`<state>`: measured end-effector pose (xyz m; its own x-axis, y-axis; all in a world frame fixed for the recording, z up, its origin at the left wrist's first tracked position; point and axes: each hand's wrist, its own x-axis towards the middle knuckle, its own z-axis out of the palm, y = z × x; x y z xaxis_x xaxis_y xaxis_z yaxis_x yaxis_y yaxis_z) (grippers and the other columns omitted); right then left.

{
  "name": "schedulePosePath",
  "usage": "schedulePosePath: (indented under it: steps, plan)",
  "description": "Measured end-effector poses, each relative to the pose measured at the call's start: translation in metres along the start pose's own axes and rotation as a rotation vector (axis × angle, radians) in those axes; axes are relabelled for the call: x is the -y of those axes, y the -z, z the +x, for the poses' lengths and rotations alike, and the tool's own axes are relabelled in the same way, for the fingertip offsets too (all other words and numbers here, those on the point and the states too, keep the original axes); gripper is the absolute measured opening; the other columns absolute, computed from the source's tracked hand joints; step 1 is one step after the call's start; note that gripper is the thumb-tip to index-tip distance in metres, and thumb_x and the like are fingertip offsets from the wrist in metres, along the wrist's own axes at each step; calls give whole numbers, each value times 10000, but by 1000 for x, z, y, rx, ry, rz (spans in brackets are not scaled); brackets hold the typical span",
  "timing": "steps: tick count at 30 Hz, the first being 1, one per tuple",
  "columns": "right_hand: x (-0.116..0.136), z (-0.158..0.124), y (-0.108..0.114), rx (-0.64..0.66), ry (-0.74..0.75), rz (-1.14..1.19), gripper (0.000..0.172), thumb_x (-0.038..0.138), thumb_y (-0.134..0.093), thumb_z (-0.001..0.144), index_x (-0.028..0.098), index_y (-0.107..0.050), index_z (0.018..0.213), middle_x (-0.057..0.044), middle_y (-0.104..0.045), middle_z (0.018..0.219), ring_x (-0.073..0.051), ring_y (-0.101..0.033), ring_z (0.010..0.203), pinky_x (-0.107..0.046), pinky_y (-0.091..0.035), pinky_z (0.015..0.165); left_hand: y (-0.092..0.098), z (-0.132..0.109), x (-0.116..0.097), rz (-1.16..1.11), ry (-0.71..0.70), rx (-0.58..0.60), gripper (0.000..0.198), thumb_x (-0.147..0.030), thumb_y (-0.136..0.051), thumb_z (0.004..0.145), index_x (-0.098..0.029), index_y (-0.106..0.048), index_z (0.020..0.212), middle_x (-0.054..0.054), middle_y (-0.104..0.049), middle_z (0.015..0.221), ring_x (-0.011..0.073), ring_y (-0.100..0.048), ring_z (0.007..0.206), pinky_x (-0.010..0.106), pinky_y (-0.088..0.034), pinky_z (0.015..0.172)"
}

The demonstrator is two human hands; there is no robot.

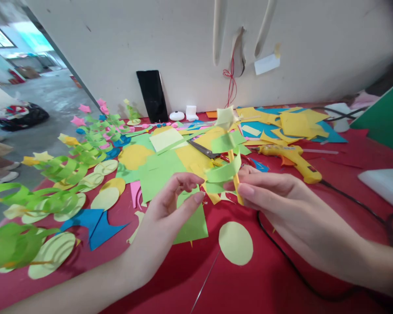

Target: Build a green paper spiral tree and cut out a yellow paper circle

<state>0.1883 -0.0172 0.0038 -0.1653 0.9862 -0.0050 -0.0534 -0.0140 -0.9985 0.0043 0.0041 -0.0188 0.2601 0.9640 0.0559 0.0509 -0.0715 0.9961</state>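
Note:
Between the fingers of my right hand (275,200) is a thin yellow stick (234,170), held near its lower end and standing nearly upright. A green paper strip (223,172) curls around the stick, and a pale yellow star (225,117) tops it. My left hand (173,209) hovers just left of the curl, thumb and fingers apart with nothing between them. Below the hands a pale yellow paper circle (236,243) lies flat on the red table. Scissors (205,149) rest on the coloured paper behind, partly hidden by the curled strip.
A yellow glue gun (291,159) lies at right, its black cord trailing across the table. Several spiral paper trees (65,168) on round bases line the left side. A phone (152,96) leans on the wall. Paper scraps (301,124) cover the back.

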Motion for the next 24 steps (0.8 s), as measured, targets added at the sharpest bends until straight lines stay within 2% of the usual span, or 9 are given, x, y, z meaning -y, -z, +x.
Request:
schedulePosePath:
  steps: [4,7,11,13,17,24]
  plan:
    - [-1,3,-1,26,-83,129,85,291,-604,796,285,-687,809,44,-629,765,-58,-555,755,-130,-438,687,0,-1,1,65,-50,11,141,-290,-565,821,-323,-573,957,-37,-533,1066,164,-444,1080,246,-353,922]
    - [0,5,-3,32,-102,158,75,263,-614,789,262,-686,766,49,-627,739,-42,-547,712,-105,-428,652,1,-3,2,32,-23,13,172,-304,-568,819,-328,-572,990,-45,-550,1094,162,-452,1096,247,-368,919]
    - [0,6,-4,27,-90,144,85,261,-620,782,230,-675,726,46,-605,702,-38,-528,663,-102,-419,609,1,-3,-1,42,54,38,108,-316,-589,803,-299,-584,910,-54,-595,952,135,-523,948,209,-421,793]
    - [0,6,-3,20,-79,125,97,272,-618,783,228,-670,714,50,-586,674,-35,-505,635,-99,-406,584,1,-3,-3,91,41,63,47,-297,-587,804,-280,-589,848,-55,-592,877,125,-530,868,206,-418,751]
    - [-1,6,-2,2,-48,81,115,272,-618,781,232,-654,681,66,-545,629,-28,-450,582,-95,-367,528,0,-1,-8,172,-28,131,72,-225,-587,796,-226,-609,728,-19,-565,794,148,-523,815,249,-406,748]
    - [-5,9,-2,-8,-64,-25,103,303,-627,760,219,-672,720,24,-608,726,-90,-529,699,-170,-426,627,-1,-1,-11,176,-112,160,48,-227,-629,757,-232,-661,723,8,-532,782,171,-518,806,295,-413,768]
